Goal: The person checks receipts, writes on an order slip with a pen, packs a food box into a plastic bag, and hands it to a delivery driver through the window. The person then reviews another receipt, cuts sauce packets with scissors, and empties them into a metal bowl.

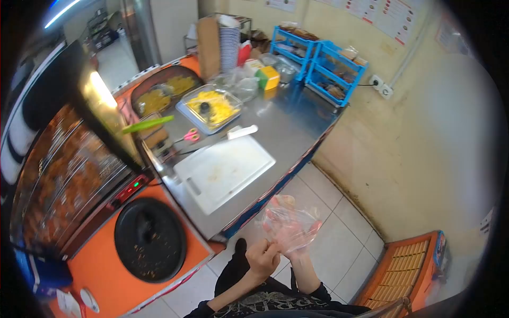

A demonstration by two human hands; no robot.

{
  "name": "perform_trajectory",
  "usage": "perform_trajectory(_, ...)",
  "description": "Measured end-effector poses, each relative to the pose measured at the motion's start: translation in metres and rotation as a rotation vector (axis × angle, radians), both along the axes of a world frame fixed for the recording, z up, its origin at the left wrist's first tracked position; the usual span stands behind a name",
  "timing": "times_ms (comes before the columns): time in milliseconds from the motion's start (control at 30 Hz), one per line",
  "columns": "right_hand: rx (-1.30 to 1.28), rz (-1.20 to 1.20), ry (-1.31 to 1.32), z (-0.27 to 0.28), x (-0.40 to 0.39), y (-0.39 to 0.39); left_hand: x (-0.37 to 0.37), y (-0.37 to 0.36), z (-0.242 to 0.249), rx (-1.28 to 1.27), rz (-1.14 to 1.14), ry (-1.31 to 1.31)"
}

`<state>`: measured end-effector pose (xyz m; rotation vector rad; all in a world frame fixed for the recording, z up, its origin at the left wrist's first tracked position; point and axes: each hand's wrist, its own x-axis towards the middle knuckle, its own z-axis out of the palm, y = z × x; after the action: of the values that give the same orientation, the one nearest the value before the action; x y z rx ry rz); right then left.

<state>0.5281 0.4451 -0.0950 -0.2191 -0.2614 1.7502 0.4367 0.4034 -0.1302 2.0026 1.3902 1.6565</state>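
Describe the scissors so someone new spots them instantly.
On the steel table, find the white cutting board. Between it and the container of yellow food lie the scissors. Pink loop handles set them apart from the white-handled knife nearby.

On the dark shirt (265,303), we can pick out pale capital letters, an R among them, but folds and blur keep us from reading the whole word. The printed sheets (383,17) on the wall, up beyond the worktop's far right corner, carry rows of print with red marks, all too small for us to read. We cannot read any lettering on the yellow and green box (269,78) near the worktop's far edge. On the red control panel (130,191), just off the worktop's near left edge, we see a lit green display, its characters illegible.
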Motion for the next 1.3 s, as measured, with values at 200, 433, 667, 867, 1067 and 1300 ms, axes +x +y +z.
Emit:
perform_trajectory(200, -0.292, 0.086, -0.650, -0.101, 0.082, 0.134, 0.067, 0.120, -0.055, -0.112, -0.220, -0.009)
perform_trajectory(433, -0.319, 0.308, -0.647, -0.047, 0.155, 0.281, 0.128, 0.291, -0.026, -0.265, -0.448, 0.003)
perform_trajectory(667, -0.120, 0.003, -0.759, -0.043, 0.190, 0.483, 0.190, 0.450, 0.009, -0.031, -0.595, 0.199)
perform_trajectory(867, 0.132, 0.167, -0.581, 0.095, 0.296, 0.645, 0.258, 0.543, -0.011, -0.408, -0.656, 0.275)
perform_trajectory(1067, 1.348, -0.631, -2.553, 0.209, 0.457, 0.818, 0.288, 0.612, -0.036, -0.348, -0.401, 0.072)
perform_trajectory(1300, 1.300, 0.210, -2.594, 0.182, 0.480, 0.878, 0.282, 0.667, -0.019, -0.449, -0.339, -0.007)
